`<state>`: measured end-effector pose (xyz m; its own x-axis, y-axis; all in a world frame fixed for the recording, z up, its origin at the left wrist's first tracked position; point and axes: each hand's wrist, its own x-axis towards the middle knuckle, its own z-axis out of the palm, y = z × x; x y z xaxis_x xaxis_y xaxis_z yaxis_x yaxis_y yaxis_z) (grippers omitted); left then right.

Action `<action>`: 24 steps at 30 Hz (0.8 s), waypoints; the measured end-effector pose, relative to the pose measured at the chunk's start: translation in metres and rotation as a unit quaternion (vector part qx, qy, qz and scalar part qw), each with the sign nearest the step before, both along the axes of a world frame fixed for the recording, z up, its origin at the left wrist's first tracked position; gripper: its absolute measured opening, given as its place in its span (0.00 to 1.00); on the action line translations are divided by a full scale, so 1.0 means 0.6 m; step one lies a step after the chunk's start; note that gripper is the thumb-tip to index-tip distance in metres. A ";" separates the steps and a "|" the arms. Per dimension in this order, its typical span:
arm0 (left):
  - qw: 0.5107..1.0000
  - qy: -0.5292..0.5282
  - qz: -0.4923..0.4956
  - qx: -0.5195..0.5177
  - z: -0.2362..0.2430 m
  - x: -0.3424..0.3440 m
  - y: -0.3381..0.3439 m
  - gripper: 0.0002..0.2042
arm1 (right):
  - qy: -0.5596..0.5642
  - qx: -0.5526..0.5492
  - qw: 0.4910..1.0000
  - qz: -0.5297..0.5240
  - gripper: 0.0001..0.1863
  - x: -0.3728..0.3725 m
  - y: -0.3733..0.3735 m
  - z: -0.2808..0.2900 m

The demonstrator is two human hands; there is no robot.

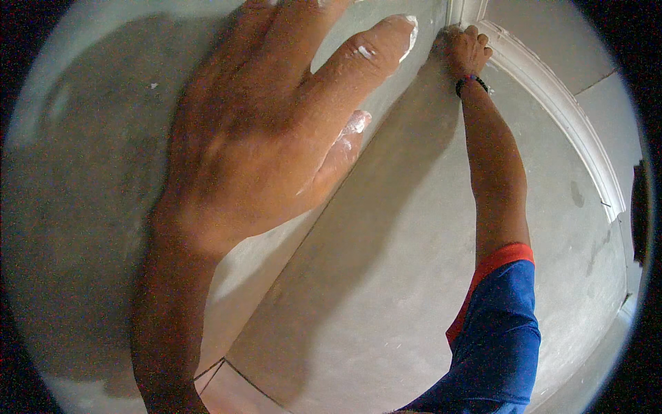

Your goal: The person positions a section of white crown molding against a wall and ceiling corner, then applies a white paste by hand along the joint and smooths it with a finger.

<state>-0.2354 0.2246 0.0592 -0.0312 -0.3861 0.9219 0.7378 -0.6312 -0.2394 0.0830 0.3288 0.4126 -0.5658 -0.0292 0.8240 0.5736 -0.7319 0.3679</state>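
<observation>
Large and close, my left hand (255,131) is raised with its fingers stretched out and apart, nothing in its grasp. White paste is smeared on the thumb and on a fingertip. The upper ends of some fingers run out of the picture. Farther off, my right hand (469,50) reaches up into the corner, beside the white cornice moulding (545,72). Its fingers are bent, and whatever they may hold is hidden. A dark beaded bracelet (472,84) circles that wrist.
Two grey plastered walls (414,262) meet along a slanting corner line. Pale ceiling panels (586,45) lie beyond the moulding, which stops at a cut end on the right. Light floor tiles (238,393) show at the bottom. A dark object (639,214) is at the right rim.
</observation>
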 end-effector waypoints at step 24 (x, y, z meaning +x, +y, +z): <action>1.000 0.000 -0.027 0.001 -0.011 -0.010 0.006 0.30 | -0.051 -0.051 0.991 -0.112 0.25 0.011 -0.032 -0.082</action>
